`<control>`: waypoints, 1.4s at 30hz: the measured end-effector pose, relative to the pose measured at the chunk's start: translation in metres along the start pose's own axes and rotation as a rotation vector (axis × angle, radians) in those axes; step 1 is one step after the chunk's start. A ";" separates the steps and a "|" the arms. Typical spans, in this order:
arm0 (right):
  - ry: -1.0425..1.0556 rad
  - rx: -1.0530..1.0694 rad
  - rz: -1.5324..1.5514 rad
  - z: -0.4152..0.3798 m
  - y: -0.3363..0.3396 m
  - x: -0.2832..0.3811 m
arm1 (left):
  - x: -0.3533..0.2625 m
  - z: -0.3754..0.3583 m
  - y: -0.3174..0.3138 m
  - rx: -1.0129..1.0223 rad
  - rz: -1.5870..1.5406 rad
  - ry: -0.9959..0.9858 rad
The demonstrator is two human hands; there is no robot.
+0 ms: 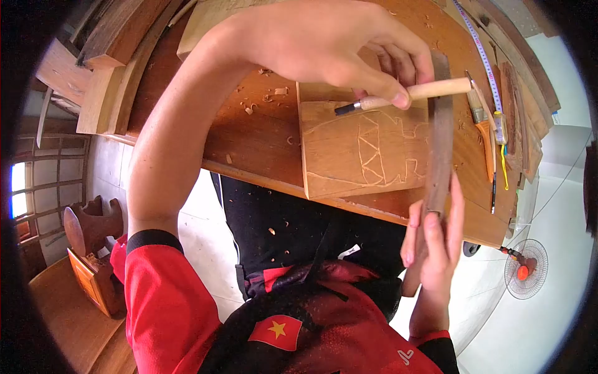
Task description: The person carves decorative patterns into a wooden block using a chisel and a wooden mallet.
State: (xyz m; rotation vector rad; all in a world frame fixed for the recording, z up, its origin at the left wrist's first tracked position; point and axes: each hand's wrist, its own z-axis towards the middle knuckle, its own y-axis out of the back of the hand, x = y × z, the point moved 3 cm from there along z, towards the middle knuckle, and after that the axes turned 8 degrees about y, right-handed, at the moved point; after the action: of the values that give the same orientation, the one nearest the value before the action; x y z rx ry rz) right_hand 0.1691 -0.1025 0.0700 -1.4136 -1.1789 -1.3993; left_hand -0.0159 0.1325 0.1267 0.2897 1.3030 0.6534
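Note:
Between the thumb and fingers of my left hand (367,59) is a carving chisel (430,90) with a pale wooden handle, a metal ferrule and a dark tip pointing left. My right hand (436,243), lower down at the table's front edge, is closed around a long brownish-grey wooden bar (440,149) that stretches up the view. The chisel's handle crosses in front of the bar's upper part. Beneath both lies a wooden board (333,149) with curved outlines and a zigzag band cut into its face. The bar overlaps the board's right edge in this view.
Curled shavings (249,109) are scattered over the wooden table (249,156). At the right lie a brush (484,134), a measuring tape (483,56) and several wood strips (511,106). Timber blocks (118,43) are stacked at the left. A fan (525,269) stands beyond the table's right end.

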 end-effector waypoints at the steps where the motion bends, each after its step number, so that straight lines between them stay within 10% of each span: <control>1: -0.046 -0.083 0.023 -0.002 0.003 0.006 | -0.004 0.000 -0.002 -0.011 0.031 0.009; 7: 0.296 -0.248 0.297 -0.016 0.018 0.022 | -0.009 -0.002 0.000 0.126 -0.065 0.305; 11: 0.016 -0.073 0.251 -0.015 -0.011 -0.001 | 0.009 0.009 0.011 0.269 -0.181 0.367; 29: 0.035 -0.013 -0.043 0.021 0.019 0.048 | 0.029 0.000 -0.012 0.025 -0.230 0.358; 42: 0.075 -0.285 0.126 0.018 0.013 0.051 | 0.032 -0.002 -0.011 0.129 -0.240 0.348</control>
State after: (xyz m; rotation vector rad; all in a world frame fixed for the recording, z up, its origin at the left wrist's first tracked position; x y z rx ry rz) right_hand 0.1836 -0.0842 0.1205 -1.5852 -0.8512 -1.5617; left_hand -0.0114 0.1423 0.0949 0.1218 1.6873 0.4268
